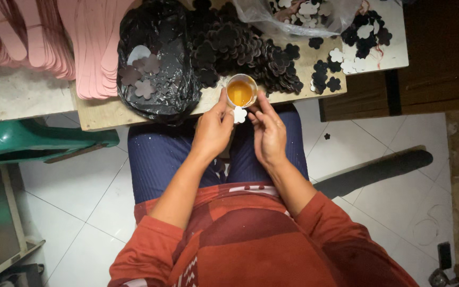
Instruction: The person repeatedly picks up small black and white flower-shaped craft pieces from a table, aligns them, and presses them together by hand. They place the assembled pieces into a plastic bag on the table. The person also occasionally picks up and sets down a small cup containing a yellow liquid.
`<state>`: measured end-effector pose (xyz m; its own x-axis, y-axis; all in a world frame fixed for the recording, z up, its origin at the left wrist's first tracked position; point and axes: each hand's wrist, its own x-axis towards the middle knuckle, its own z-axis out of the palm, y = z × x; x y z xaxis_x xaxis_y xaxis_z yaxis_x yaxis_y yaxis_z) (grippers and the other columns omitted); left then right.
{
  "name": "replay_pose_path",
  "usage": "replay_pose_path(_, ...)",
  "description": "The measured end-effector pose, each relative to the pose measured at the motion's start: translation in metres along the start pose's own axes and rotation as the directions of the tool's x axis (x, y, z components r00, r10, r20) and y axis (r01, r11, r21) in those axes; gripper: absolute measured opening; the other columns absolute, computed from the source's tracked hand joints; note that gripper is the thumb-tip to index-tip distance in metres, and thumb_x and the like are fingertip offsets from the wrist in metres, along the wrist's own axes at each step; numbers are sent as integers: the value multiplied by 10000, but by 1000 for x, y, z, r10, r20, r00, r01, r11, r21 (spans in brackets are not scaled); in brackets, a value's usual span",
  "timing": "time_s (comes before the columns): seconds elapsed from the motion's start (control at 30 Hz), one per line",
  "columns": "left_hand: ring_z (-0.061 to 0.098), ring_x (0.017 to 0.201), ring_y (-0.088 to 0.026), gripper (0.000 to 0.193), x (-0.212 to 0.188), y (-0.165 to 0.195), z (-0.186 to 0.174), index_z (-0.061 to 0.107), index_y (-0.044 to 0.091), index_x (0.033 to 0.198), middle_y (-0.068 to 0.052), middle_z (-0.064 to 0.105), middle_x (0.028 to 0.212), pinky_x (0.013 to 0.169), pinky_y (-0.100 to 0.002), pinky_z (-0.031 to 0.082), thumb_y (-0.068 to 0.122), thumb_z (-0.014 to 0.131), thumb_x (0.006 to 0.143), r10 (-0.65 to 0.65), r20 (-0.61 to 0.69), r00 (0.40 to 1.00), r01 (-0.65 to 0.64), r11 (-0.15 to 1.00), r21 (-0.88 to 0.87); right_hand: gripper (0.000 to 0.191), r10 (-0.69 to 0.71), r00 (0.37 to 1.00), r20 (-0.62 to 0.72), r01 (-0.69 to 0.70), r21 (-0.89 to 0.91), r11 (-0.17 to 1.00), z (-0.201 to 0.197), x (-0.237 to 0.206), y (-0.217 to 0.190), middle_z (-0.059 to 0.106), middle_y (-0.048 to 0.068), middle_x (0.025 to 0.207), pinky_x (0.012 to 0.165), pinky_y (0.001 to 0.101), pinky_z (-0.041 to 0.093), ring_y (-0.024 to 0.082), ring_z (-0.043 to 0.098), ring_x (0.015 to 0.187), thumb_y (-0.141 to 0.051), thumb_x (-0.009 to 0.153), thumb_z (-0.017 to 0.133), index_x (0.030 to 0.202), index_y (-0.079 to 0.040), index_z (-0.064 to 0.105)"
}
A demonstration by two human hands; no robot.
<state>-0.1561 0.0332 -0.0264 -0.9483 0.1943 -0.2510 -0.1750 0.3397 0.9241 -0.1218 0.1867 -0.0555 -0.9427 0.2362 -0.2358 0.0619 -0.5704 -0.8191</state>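
My left hand pinches a small white flower-shaped cutout between thumb and fingers, just below a small clear cup of orange glue on the wooden board's near edge. My right hand is close beside it, fingers curled toward the same cutout and touching its right side. Both hands hover over my lap, above blue trousers. A big heap of dark flower-shaped cutouts lies on the board behind the cup.
A black plastic bag with brownish flower pieces sits left of the heap. Pink strips are stacked at the far left. White and black flowers and a clear bag lie at the right. A green chair stands left; white tiled floor lies below.
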Motion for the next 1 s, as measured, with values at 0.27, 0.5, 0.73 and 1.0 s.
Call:
replay_pose_path(0.27,747,754,-290,637,-8,-2,8,353,42,1546,-198,717,829,718,-395,555,187,554,960,120,-55,991,-119,992,30,550,-17,1000,-22,16,-43,999,6,0,1,624,151,1388,1019,309,454,198,609,1174,38,968,461,1518,59,470)
replay_pose_path(0.5,733,783,-363,632,-6,0,10,350,55,1560,-247,699,852,716,-439,544,193,546,975,74,-58,996,-68,993,101,522,-121,993,15,122,-192,974,-1,3,4,643,167,1377,1048,310,501,214,652,1206,84,960,473,1480,53,510)
replay_pose_path(0.73,713,843,-417,624,-6,1,12,353,69,1561,-267,702,884,755,-485,536,193,542,979,70,-77,995,-59,989,134,426,-406,897,177,390,-750,535,-3,-1,6,637,172,1421,1073,340,535,242,671,1254,78,992,554,1407,3,610)
replay_pose_path(1.0,704,906,-427,592,-3,-3,4,400,119,1555,-267,710,942,801,-504,537,198,539,986,81,-95,992,-62,981,185,356,-476,817,326,474,-849,232,-6,2,-10,706,171,1281,1025,353,549,255,688,1179,83,957,560,1280,11,693)
